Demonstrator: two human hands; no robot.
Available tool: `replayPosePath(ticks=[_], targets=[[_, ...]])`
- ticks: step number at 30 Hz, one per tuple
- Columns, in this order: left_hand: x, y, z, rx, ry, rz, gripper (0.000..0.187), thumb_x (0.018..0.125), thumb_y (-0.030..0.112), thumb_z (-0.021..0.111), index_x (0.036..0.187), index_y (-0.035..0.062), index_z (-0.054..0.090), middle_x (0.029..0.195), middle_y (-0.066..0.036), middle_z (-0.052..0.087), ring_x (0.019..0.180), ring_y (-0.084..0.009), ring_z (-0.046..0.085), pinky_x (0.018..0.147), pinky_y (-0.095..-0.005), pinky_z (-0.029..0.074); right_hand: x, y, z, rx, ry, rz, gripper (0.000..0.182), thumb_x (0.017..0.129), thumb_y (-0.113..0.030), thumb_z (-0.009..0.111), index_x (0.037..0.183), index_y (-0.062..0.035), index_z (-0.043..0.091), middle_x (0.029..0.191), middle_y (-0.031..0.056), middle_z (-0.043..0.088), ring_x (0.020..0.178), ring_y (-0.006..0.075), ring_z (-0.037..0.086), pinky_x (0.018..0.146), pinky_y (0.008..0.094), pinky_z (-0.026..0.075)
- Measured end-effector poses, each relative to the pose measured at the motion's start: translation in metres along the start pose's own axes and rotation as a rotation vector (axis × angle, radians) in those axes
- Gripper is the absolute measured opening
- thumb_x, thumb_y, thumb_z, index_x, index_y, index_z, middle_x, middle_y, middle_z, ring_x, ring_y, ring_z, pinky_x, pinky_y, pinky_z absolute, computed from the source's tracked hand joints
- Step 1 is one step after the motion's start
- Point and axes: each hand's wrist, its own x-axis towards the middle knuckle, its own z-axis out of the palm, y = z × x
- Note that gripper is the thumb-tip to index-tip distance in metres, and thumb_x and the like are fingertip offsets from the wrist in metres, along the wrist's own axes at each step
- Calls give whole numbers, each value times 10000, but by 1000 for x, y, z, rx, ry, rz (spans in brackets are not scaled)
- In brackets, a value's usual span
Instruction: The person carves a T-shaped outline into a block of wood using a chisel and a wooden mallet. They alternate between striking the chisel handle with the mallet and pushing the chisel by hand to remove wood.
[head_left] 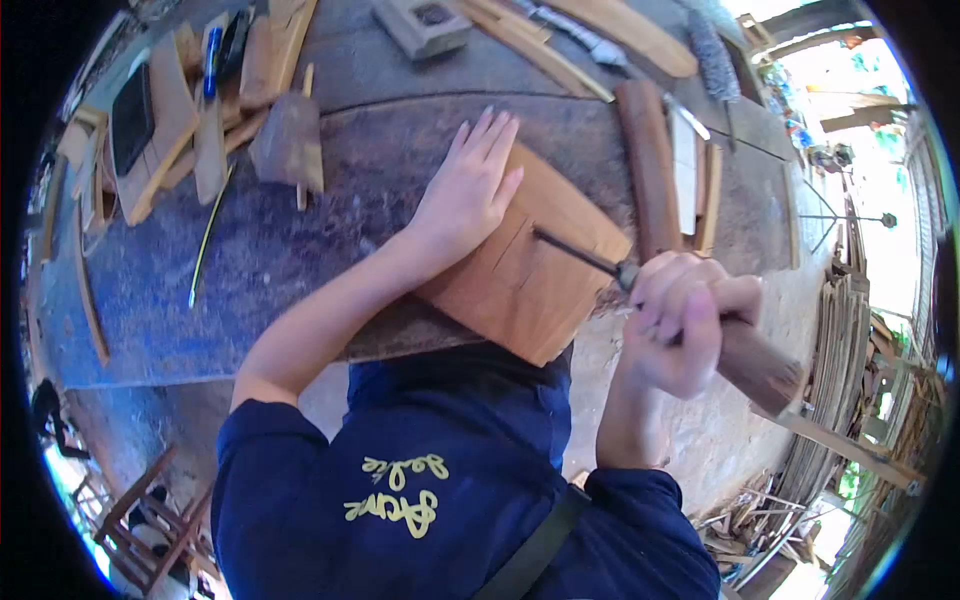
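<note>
My left hand (462, 195) lies flat with fingers stretched out on the upper left part of a reddish-brown wooden board (535, 300). The board rests on the workbench, and one corner overhangs the front edge near my body. In my right hand (688, 318) is a chisel (578, 252) with a slim dark shaft and a thick wooden handle. Its tip touches the board's face at the upper end of a thin dark line. The shaft leans low across the board, and the handle sticks out below my fist.
The worn workbench (370, 200) carries a wooden mallet (288, 145), a blue marker (212, 62), several wood pieces at the left, and a grey stone block (420, 25). A long dark wood bar (650, 160) lies at the right. Stacked timber (830, 360) stands beyond the bench.
</note>
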Motion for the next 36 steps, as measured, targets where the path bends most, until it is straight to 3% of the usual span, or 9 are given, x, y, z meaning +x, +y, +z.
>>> replayPosePath(ticks=[7, 13, 18, 20, 24, 26, 29, 33, 36], targets=[[0, 6, -10, 55, -43, 35, 434, 903, 261, 553, 1289, 71, 499, 1407, -228, 367, 1348, -397, 273, 1114, -463, 212, -11, 0, 4, 17, 201, 42, 161, 907, -66, 478, 799, -67, 358, 551, 24, 428, 463, 113, 430, 474, 289, 418], [6, 8, -22, 223, -15, 36, 318, 839, 345, 631, 990, 67, 598, 1379, -196, 405, 1366, -358, 251, 1105, -483, 240, -8, 3, 16, -187, 505, -69, 141, 901, -177, 450, 883, -73, 356, 583, 45, 411, 478, 141, 424, 509, 293, 433], [8, 6, -30, 339, 4, 50, 310, 819, 357, 645, 909, 65, 591, 1369, -176, 418, 1379, -333, 228, 1097, -494, 242, 2, 4, 22, -246, 416, -168, 145, 902, -193, 461, 902, -86, 363, 591, 48, 409, 478, 155, 436, 509, 304, 445], [11, 2, -32, 381, 10, 57, 314, 820, 360, 641, 910, 63, 595, 1365, -170, 422, 1380, -328, 227, 1094, -499, 244, 6, -7, 24, -42, 238, 1, 299, 904, -244, 575, 871, -65, 337, 591, 60, 458, 485, 167, 496, 515, 329, 479], [17, -15, -32, 574, 132, 2, 317, 824, 359, 630, 919, 59, 599, 1251, -143, 507, 1318, -295, 339, 1078, -491, 270, 7, -4, 20, 21, 172, 46, 314, 903, -255, 593, 864, -79, 337, 579, 50, 457, 485, 171, 505, 528, 343, 480], [18, -22, -27, 650, 267, -7, 274, 808, 304, 639, 889, 47, 593, 1028, -106, 573, 1135, -250, 498, 1067, -449, 303, 6, 0, 19, -17, 39, -65, 150, 918, -170, 446, 851, -84, 344, 545, 48, 404, 428, 156, 418, 454, 322, 428], [19, -14, -31, 715, 224, -58, 223, 788, 259, 641, 835, 51, 575, 914, -89, 551, 976, -228, 530, 985, -401, 377, -7, -3, 15, 55, 122, 7, 265, 918, -226, 558, 857, -92, 337, 574, 43, 456, 465, 175, 483, 516, 347, 465], [15, -9, -31, 722, 242, -45, 200, 775, 240, 645, 793, 62, 557, 834, -74, 522, 866, -216, 515, 858, -372, 412, -9, 0, 15, -7, 214, -121, 106, 918, -155, 381, 862, -78, 336, 528, 34, 394, 391, 143, 392, 436, 303, 421], [14, -7, -33, 672, 214, -25, 194, 773, 231, 646, 792, 63, 552, 836, -72, 538, 847, -220, 510, 780, -365, 400, -6, 0, 17, -109, 192, -175, 103, 915, -131, 390, 840, -77, 347, 528, 41, 397, 400, 144, 405, 442, 301, 431]])
